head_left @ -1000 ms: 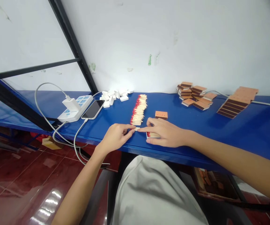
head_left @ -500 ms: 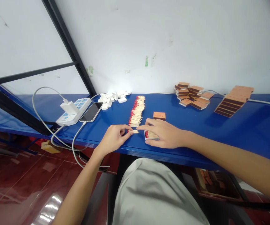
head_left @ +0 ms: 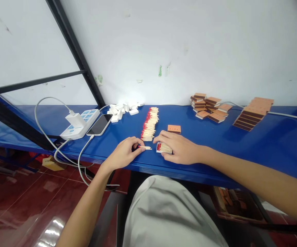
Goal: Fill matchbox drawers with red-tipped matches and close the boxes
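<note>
Pulled back from match row point(head_left: 149, 124) since earlier frame: left hand point(head_left: 124, 154), pinched on matchsticks point(head_left: 145, 148) at centre frame; matchbox tray point(head_left: 163, 148) clasped under right hand point(head_left: 179, 148). Likely hazard: loose pinch, sticks spilled beside tray.

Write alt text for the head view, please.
The left hand pinches a few matchsticks on a blue workbench, beside the right hand, which grips a filled matchbox tray. Behind them lie a row of loose matches and a closed matchbox.

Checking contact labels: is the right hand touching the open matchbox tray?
Touching. In the head view, the right hand has its fingers wrapped around the matchbox tray, with no gap visible.
</note>
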Demonstrator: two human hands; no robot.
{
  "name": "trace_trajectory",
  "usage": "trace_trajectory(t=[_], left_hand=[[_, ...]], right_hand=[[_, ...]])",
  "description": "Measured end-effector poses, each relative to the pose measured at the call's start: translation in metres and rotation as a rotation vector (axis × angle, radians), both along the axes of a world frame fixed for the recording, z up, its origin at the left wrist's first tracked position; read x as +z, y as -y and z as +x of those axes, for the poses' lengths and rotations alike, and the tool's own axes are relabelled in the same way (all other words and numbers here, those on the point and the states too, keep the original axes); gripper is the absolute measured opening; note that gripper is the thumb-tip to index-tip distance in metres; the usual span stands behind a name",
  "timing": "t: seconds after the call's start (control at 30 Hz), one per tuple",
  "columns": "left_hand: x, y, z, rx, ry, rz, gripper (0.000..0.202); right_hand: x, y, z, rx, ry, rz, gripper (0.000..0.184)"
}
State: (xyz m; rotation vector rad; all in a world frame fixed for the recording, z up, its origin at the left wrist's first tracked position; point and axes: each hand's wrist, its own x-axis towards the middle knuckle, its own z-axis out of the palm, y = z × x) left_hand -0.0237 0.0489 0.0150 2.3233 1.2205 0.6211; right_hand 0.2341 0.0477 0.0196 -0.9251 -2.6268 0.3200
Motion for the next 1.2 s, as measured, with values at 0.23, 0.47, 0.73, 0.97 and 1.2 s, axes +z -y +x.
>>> trace_trajectory(t=[0.23, 0.47, 0.73, 0.97, 1.2], left_hand=[[-0.002, 0.002, -0.001, -0.023, -0.042, 0.055, 0.024], [-0.002, 0.004, -0.001, -0.057, -0.137, 0.133, 0.027], [-0.001, 0.007, -0.003, -0.082, -0.151, 0.140, 0.027], [0.006, 0.016, 0.008, -0.069, -0.009, 0.109, 0.025], [0.003, 0.030, 0.033, -0.082, -0.011, 0.124, 0.016]], right_hand=[[0.000, 0.000, 0.000, -0.001, -0.012, -0.009, 0.042], [-0.002, 0.000, -0.001, -0.021, -0.048, 0.011, 0.045], [0.000, 0.000, 0.001, -0.078, -0.018, 0.014, 0.044], [-0.003, -0.001, 0.000, -0.055, -0.089, -0.047, 0.048], [-0.007, -0.001, -0.003, 0.050, -0.206, -0.117, 0.061]])
